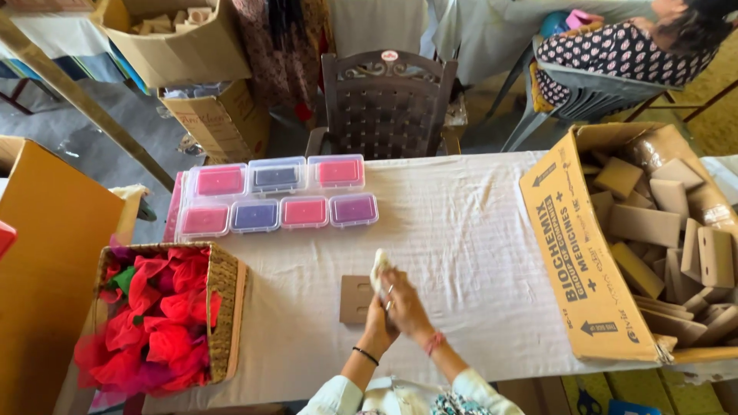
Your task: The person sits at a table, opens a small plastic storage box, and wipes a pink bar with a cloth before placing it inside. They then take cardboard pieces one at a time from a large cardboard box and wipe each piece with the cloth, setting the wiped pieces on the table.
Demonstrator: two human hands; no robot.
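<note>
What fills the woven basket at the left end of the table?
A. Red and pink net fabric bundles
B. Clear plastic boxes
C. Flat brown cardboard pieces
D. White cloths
A: the woven basket holds red and pink net fabric bundles; the cardboard pieces sit in the big carton on the right.

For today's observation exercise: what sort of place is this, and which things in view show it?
Probably a small hand-packing or craft workroom. On the cloth-covered table lie rows of clear lidded boxes with coloured contents. A carton of flat cardboard pieces and a wicker basket of red net bundles flank the hands, which hold a small white item.
</note>
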